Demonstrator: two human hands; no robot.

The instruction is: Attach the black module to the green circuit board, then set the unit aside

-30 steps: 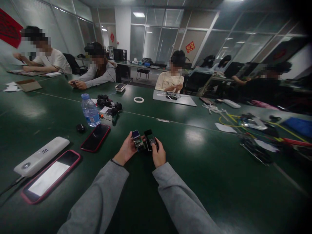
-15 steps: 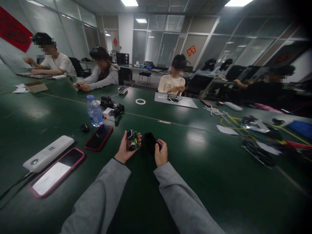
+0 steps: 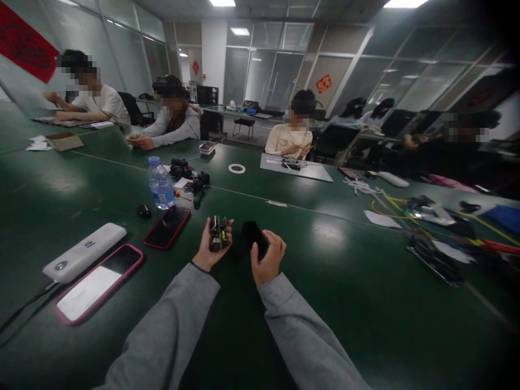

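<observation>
My left hand (image 3: 212,250) grips circuit board stack (image 3: 219,234), right hand (image 3: 268,257) grips black case (image 3: 255,237), above green bench (image 3: 325,303).

Overhead ceiling lights (image 3: 405,3) cast a soft glare on the green tabletop (image 3: 345,287) beyond the hands, with dim, stretched, blurry edges and a blackened upper-right corner.

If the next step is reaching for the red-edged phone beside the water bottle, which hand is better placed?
Probably left: the left hand is nearer the phone; the right hand, holding a black object, is farther. But the left holds a circuit board and would likely need freeing first.
</observation>
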